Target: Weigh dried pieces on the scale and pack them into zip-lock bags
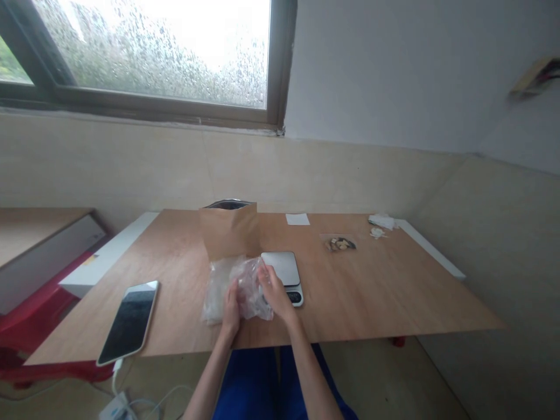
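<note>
Between my two hands is a crinkled clear plastic bag [251, 286]. My left hand [231, 306] grips its left side, fingers closed on the film. On the right, my right hand [273, 289] pinches the bag's other edge. Under and left of it lie more clear plastic bags [215, 294], flat on the table. A kitchen scale [282, 265] with a silver plate and a dark display sits just behind my right hand, partly covered by it. Behind the bags a brown paper pouch [230, 230] stands upright, its foil-lined mouth open.
A small clear packet of dried pieces [340, 244] lies right of the scale. Farther back are a white paper [297, 219] and crumpled white plastic [382, 221]. A phone [130, 321] with a plugged-in cable rests at the table's [394, 291] front left edge.
</note>
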{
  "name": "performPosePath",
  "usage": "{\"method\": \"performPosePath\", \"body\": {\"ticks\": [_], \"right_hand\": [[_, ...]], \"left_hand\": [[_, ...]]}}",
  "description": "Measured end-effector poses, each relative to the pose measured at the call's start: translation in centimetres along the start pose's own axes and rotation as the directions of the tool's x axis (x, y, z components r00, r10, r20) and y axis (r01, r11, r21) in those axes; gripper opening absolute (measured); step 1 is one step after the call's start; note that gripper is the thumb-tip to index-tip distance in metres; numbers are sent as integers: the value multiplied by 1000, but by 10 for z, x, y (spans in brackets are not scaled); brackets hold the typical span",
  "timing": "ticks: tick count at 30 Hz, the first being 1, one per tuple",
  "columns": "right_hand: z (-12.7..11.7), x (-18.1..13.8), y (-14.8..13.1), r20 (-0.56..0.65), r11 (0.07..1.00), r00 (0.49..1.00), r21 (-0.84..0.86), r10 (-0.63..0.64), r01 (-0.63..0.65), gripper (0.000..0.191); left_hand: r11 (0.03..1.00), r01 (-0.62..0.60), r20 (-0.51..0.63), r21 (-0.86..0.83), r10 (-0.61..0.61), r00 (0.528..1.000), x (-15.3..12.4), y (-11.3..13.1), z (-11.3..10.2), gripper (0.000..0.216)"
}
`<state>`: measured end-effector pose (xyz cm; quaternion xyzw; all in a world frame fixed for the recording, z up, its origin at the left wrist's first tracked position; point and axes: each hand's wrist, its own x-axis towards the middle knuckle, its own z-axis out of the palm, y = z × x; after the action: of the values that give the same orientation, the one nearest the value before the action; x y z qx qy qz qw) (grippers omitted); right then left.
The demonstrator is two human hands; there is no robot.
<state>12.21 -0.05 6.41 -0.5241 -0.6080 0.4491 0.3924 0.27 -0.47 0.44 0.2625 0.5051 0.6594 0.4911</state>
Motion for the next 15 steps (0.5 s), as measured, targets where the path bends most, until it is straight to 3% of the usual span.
{"method": "performPosePath", "body": {"ticks": [6,10,15], "right_hand": [[-18,-2,-9,-170,996,984,54,-59,69,37],[-20,0,-6,-270,989,958,82,-99,125,35],[-25,-1,-4,-166,970,986,235,-29,68,37]], "left_hand": [[956,-174,162,236,138,977,-15,18,17,33],[925,-225,200,305,169,965,-19,31,26,26],[928,-190,202,321,129,971,-20,40,25,35]]}}
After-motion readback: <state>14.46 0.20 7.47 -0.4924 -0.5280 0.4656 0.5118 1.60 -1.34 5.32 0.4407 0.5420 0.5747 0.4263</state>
